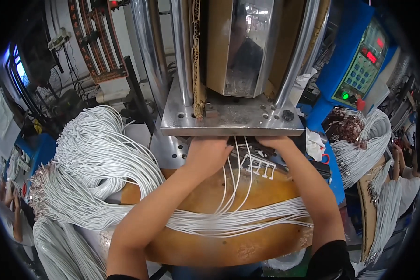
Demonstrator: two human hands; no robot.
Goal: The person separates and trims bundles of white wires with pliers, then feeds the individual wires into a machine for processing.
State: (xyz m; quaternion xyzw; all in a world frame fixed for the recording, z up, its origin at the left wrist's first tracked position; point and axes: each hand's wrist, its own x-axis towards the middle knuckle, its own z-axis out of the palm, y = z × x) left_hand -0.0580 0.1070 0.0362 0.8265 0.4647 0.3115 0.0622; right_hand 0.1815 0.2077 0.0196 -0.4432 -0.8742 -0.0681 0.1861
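Both hands are pushed right up under the edge of the metal press plate (232, 122), feeding thin white wires into the gap. The left hand (209, 154) lies knuckles-up over a few wires (233, 186), and the right hand (274, 142) sits just beside it at the plate's lip. Its fingertips are hidden under the plate, so I can't tell whether those fingers are pinched on a wire or just resting; the left fingers look curled together over the strands, but the actual grip is hidden too.

The loose wires run near-to-far, long axis pointing straight away from the person into the press, ends tucked under the plate — probably so the tips line up with whatever sits under there. Crossing them is a thick bundle of wires (238, 219) lying left to right across the brown worktop (228, 245), passing under both forearms, which likely keeps the next pieces within easy reach.

A small white block with slots (258, 166) sits between the hands, just near of the plate. On the left a big heap of white cable (93, 158) drapes down, and far right there's a blue control box (361, 60) with buttons and more wire hanging below it.
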